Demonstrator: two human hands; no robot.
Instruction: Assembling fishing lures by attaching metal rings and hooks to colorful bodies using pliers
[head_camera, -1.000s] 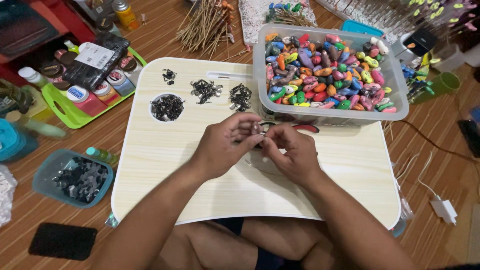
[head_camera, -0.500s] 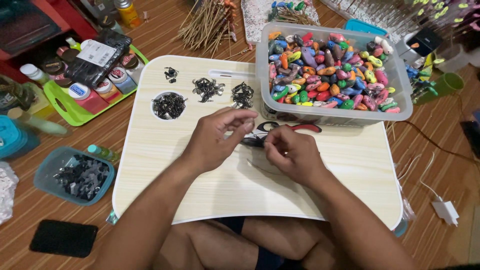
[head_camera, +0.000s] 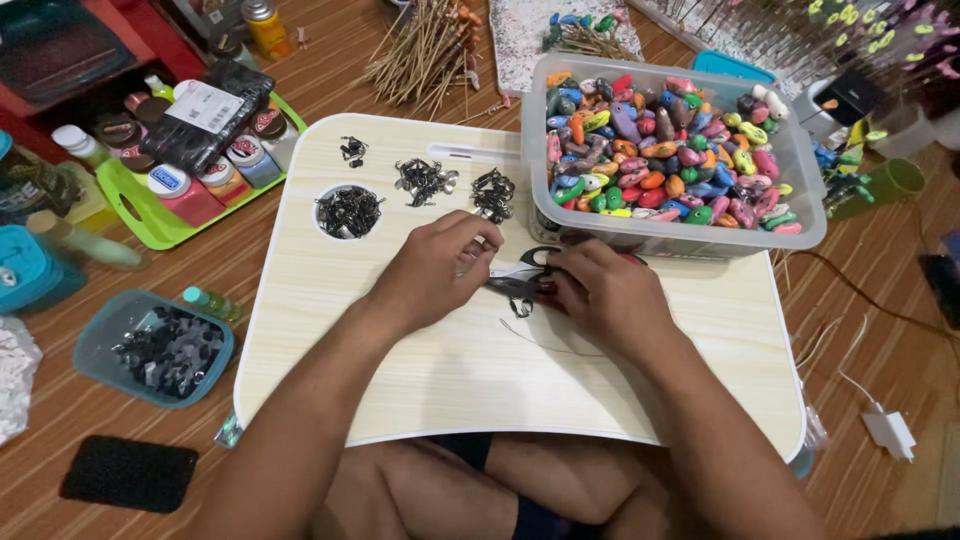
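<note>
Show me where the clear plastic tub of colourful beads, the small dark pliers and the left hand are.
Clear plastic tub (head_camera: 690, 238), head view, front wall.
Small dark pliers (head_camera: 518, 287), head view, middle.
Left hand (head_camera: 435, 268), head view, back.

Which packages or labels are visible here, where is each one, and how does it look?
Black flat packet: lies across jars on the green tray, upper left; white rectangular label.
Small round jars: on the same tray; red and blue, white label tops.
Yellow bottle: top edge, silver cap.
No screens.

A home craft corner on a wooden floor (head_camera: 300, 95): a person sits cross-legged behind a low lap counter (head_camera: 450, 370), ringed by a tub of coloured beads (head_camera: 672, 150), paint jars (head_camera: 215, 165), stick bundles (head_camera: 425, 50).
</note>
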